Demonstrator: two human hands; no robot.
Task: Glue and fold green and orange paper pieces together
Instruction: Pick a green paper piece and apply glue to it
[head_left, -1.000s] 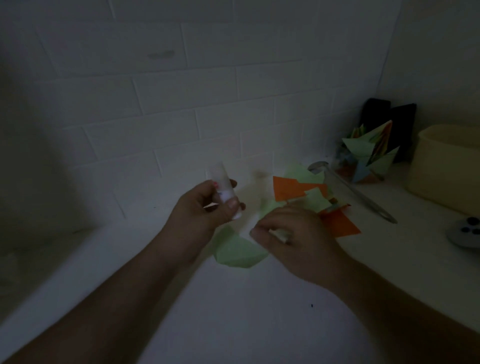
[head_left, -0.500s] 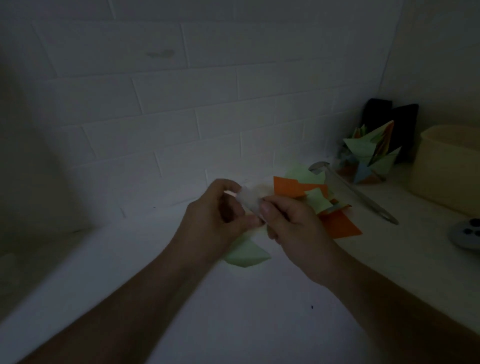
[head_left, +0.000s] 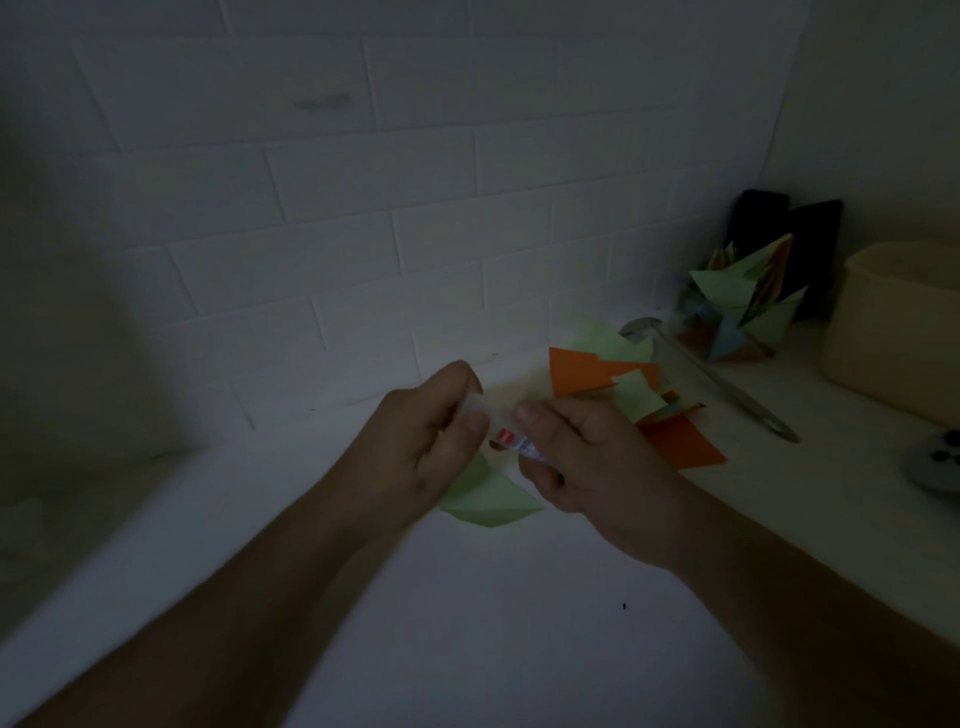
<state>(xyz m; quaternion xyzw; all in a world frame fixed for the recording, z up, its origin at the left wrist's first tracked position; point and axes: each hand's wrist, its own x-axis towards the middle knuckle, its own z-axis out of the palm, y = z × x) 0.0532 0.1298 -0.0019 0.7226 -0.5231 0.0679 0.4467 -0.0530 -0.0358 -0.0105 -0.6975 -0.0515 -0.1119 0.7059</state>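
A glue stick (head_left: 506, 439) is held level between both hands above a white counter (head_left: 467, 623): its cap end is pinched by the left hand (head_left: 415, 457), its labelled body gripped in the curled fingers of the right hand (head_left: 587, 462). A folded green paper piece (head_left: 488, 501) lies directly beneath the glue stick; orange and green paper pieces (head_left: 623, 384) are piled just beyond it.

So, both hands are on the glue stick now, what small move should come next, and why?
Probably pull the cap off. The left hand pinches the clear cap end of the glue stick while the right hand grips its labelled body, so the stick seems closed. The green paper piece lies on the counter right under the hands, ready for glue.
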